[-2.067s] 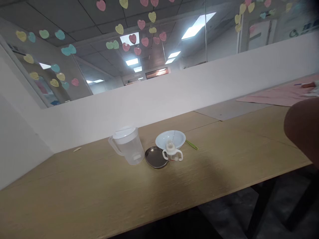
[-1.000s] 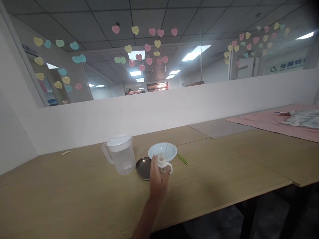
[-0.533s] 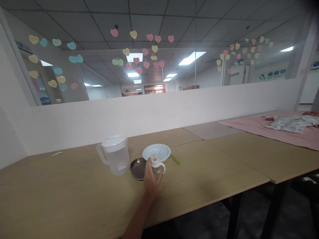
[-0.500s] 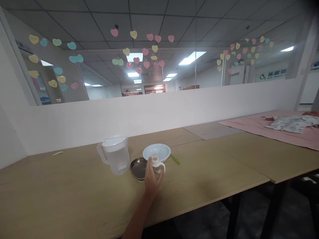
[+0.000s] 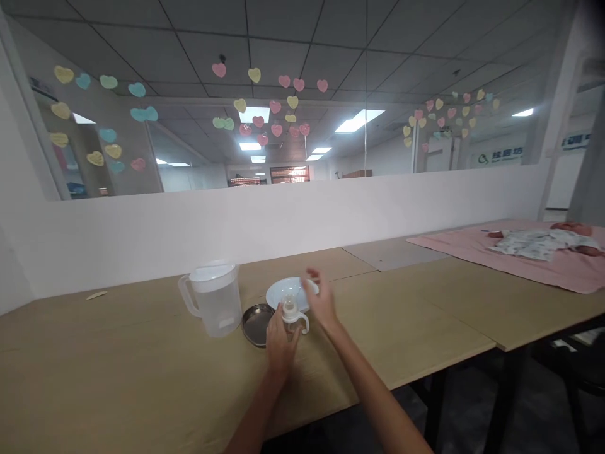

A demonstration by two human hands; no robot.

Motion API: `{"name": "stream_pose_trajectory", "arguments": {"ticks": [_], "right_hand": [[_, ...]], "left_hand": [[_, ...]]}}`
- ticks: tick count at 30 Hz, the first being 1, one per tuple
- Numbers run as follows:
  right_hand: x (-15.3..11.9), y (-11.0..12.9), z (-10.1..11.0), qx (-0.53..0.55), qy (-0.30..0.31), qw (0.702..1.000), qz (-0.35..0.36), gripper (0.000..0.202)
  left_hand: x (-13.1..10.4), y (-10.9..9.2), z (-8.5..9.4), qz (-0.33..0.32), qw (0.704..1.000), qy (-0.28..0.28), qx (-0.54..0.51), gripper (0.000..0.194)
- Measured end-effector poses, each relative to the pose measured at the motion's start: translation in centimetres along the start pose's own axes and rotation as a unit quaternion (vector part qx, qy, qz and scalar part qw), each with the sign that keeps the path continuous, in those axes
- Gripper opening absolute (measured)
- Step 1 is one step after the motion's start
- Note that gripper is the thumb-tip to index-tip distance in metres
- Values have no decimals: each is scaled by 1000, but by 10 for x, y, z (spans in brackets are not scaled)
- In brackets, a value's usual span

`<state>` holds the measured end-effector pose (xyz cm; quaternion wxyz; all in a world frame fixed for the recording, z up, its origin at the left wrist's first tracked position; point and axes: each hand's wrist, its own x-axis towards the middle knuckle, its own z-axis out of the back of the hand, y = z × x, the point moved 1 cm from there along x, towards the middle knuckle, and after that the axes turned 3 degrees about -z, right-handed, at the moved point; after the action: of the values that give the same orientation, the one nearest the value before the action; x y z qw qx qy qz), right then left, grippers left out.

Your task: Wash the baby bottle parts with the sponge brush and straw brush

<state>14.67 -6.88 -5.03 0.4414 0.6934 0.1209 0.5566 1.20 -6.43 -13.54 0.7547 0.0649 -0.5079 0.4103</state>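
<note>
Change: right hand [image 5: 321,302] is now in view, wasn't in the last shots. It's up at about 1 o'clock from the bottle [image 5: 289,310], over the near-right side of the bowl [image 5: 274,294]. Open, nothing seen in it, fingers spread and blurred. Left hand [image 5: 281,343] is on the bottle as before, gripping from the 8 o'clock side, fingers along the side, thumb across the front. So one hand has the bottle, the other is free and close to it; contact between right hand and bottle not seen. Bottle is upright; can't tell if its base is lifted off the table [image 5: 142,372].

Clock places taken from the bottle, 12 = toward the wall. Bowl just beyond at 12, metal dish [image 5: 256,325] close by at 9, pitcher [image 5: 220,309] past it at 9 to 10. Pink cloth [image 5: 472,252] well off at 2, small figure [image 5: 529,243] lying on it in a pale patterned garment.

Materials: bottle clear, looks like plastic, white collar, domed see-through top, curved white handle out at 3. Bowl pale blue-white, smooth, wide and shallow, thin dark line inside, too fine to identify. Dish dark, shiny, round, low rim. Pitcher frosted translucent plastic, tapered, lidded, loop handle at its own 9. Table tan, wood-like, matte, visible seams. Cloth flat, soft-looking.
</note>
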Motion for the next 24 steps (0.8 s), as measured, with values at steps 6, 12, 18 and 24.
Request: {"name": "stream_pose_trajectory", "arguments": {"ticks": [6, 12, 18, 24], "right_hand": [[-21, -26, -29, -17, 207, 977, -54, 58], [9, -33, -29, -28, 289, 956, -33, 38], [31, -34, -28, 23, 394, 916, -65, 41], [23, -34, -27, 118, 371, 911, -133, 32]], "left_hand": [[9, 8, 7, 14, 999, -7, 30, 59], [28, 26, 9, -55, 996, 38, 61, 59], [23, 27, -6, -102, 992, -33, 73, 62], [17, 25, -10, -104, 991, -44, 67, 66]]}}
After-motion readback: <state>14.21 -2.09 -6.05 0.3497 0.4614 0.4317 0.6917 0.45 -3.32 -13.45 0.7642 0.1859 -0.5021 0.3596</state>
